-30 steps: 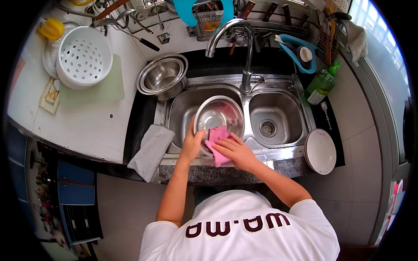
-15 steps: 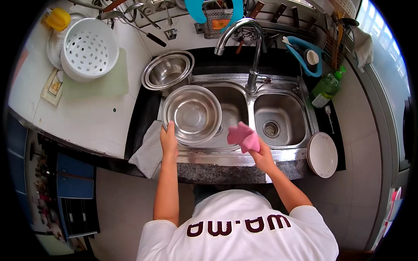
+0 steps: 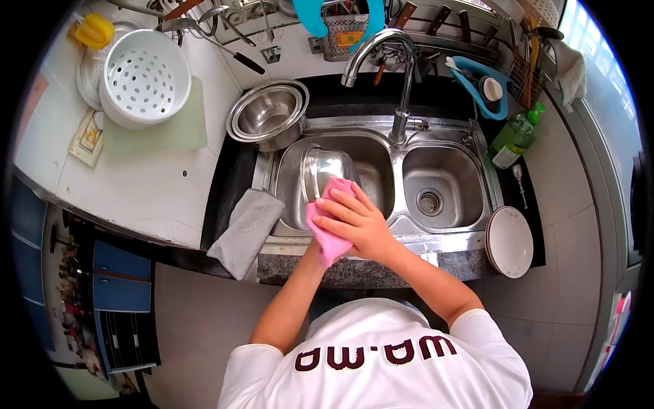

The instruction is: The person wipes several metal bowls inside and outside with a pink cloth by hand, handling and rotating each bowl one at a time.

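A shiny stainless steel bowl is tipped on its side over the left basin of the sink. My left hand holds its near rim, though the cloth and my other hand hide most of those fingers. Across the bowl's near edge lies a pink cloth, with one end hanging down over my left hand. My right hand presses this cloth against the bowl, its fingers laid over the fabric.
Nested steel bowls stand behind the sink's left corner. A grey cloth lies on the front left edge. The faucet arches between the basins. Stacked plates and a green soap bottle are at the right.
The bowl has turned from facing up to lying on its side and moved right. My right hand has brought the pink cloth leftward onto it.
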The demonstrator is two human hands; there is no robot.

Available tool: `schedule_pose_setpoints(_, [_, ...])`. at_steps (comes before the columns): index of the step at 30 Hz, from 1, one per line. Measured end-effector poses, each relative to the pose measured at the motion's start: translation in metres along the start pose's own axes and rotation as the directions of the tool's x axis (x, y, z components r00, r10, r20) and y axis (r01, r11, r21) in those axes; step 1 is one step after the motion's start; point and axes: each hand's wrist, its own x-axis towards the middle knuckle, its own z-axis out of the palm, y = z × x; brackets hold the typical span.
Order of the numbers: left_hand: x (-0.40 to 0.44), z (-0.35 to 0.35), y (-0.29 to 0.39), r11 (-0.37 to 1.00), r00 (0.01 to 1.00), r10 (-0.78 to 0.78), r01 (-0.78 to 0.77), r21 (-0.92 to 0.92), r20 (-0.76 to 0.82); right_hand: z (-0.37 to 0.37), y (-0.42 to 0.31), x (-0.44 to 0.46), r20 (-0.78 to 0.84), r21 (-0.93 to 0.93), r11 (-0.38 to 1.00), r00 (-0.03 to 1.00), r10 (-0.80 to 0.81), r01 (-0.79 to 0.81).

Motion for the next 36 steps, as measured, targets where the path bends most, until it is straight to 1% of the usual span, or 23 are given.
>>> schedule_pose_setpoints(5, [-0.02,-0.013,0.01,0.99,0.99,-0.139,0.138,-0.012,-0.025,-0.007,0.013,0.023,-0.026,0.122,0.99,0.997,0.068,-0.064])
schedule_pose_setpoints(6, [-0.022,-0.012,0.015,0.966,0.961,-0.254,0.257,-0.008,0.111,-0.008,0.017,0.028,-0.024,0.123,0.99,0.997,0.068,-0.065])
schedule_pose_setpoints(7, [-0.028,-0.011,0.015,0.962,0.962,-0.271,0.269,0.053,0.034,-0.009,0.022,0.032,-0.067,0.265,0.95,0.979,0.191,-0.167])
schedule_pose_setpoints(8, [-0.033,-0.008,0.015,0.962,0.962,-0.272,0.27,0.051,0.034,-0.009,0.025,0.034,-0.091,0.405,0.878,0.944,0.316,-0.255])
schedule_pose_setpoints(9, [-0.037,-0.007,0.015,0.961,0.961,-0.27,0.264,0.084,0.062,-0.007,0.036,0.023,0.073,0.664,0.588,0.823,0.563,-0.461])
schedule_pose_setpoints(12, [-0.04,-0.008,0.019,0.956,0.953,-0.279,0.264,0.125,0.122,-0.004,0.066,0.017,0.218,0.796,0.21,0.593,0.775,-0.568])
schedule_pose_setpoints(14, [-0.045,0.016,0.029,0.972,0.97,-0.211,0.222,-0.083,0.118,0.013,0.075,0.008,0.202,0.85,0.146,0.57,0.797,-0.505])
schedule_pose_setpoints(15, [-0.024,-0.01,0.021,0.996,0.901,-0.09,0.092,0.016,0.425,0.019,0.063,0.007,0.258,0.902,-0.027,0.488,0.834,-0.431])
schedule_pose_setpoints(16, [-0.021,0.005,0.026,0.996,0.901,-0.087,0.09,0.013,0.426,0.025,0.052,0.005,0.326,0.923,-0.193,0.409,0.853,-0.333])
schedule_pose_setpoints(17, [-0.015,0.022,0.032,0.625,0.836,0.372,-0.547,0.557,0.403,0.038,0.051,-0.006,0.401,0.908,-0.303,0.388,0.83,-0.291])
schedule_pose_setpoints(19, [-0.004,0.035,0.043,0.27,0.725,0.643,-0.517,0.812,0.247,0.046,0.026,-0.014,0.492,0.865,-0.415,0.317,0.811,-0.282])
schedule_pose_setpoints(20, [0.0,0.035,0.047,0.732,0.884,0.453,-0.296,0.614,-0.113,0.05,0.02,-0.019,0.521,0.852,-0.461,0.313,0.794,-0.249])
schedule_pose_setpoints(21, [0.008,0.023,0.054,0.561,0.857,0.515,-0.321,0.763,-0.019,0.05,0.015,-0.021,0.521,0.852,-0.462,0.311,0.795,-0.249])
schedule_pose_setpoints(22, [0.014,0.012,0.059,0.562,0.858,0.513,-0.32,0.763,-0.018,0.05,0.011,-0.02,0.514,0.857,-0.473,0.285,0.809,-0.205])
schedule_pose_setpoints(24, [0.022,-0.002,0.068,0.324,0.732,0.676,-0.395,0.86,0.082,0.046,0.008,-0.014,0.504,0.864,-0.479,0.253,0.826,-0.156])
schedule_pose_setpoints(25, [0.022,-0.006,0.075,0.209,0.692,0.708,-0.391,0.896,0.138,0.042,0.01,-0.011,0.45,0.891,-0.446,0.314,0.836,-0.09])
schedule_pose_setpoints(26, [0.021,-0.01,0.079,0.213,0.697,0.704,-0.391,0.895,0.137,0.039,0.014,-0.009,0.39,0.911,-0.411,0.37,0.843,-0.023])
schedule_pose_setpoints(28, [0.006,-0.005,0.086,0.227,0.861,0.508,-0.101,0.969,-0.029,0.029,0.02,-0.004,0.367,0.928,-0.366,0.344,0.864,-0.07])
schedule_pose_setpoints(29, [0.017,-0.033,0.075,0.313,0.862,0.491,-0.308,0.899,0.124,0.028,0.027,-0.005,0.391,0.919,-0.385,0.332,0.858,-0.087])
schedule_pose_setpoints(32, [0.003,-0.022,0.07,0.397,0.942,0.286,-0.286,0.872,0.178,0.032,0.047,-0.013,0.501,0.86,-0.496,0.375,0.78,-0.118])
schedule_pose_setpoints(34, [0.007,-0.018,0.082,0.49,0.947,0.269,-0.294,0.82,0.179,0.036,0.042,-0.014,0.449,0.879,-0.403,0.156,0.88,-0.254])
schedule_pose_setpoints(35, [0.006,-0.007,0.097,0.527,0.943,0.314,-0.269,0.806,0.11,0.04,0.042,-0.02,0.45,0.878,-0.404,0.157,0.879,-0.256])
schedule_pose_setpoints(36, [0.01,0.001,0.113,0.562,0.934,0.356,-0.248,0.789,0.04,0.043,0.043,-0.03,0.42,0.85,-0.333,0.143,0.896,-0.408])
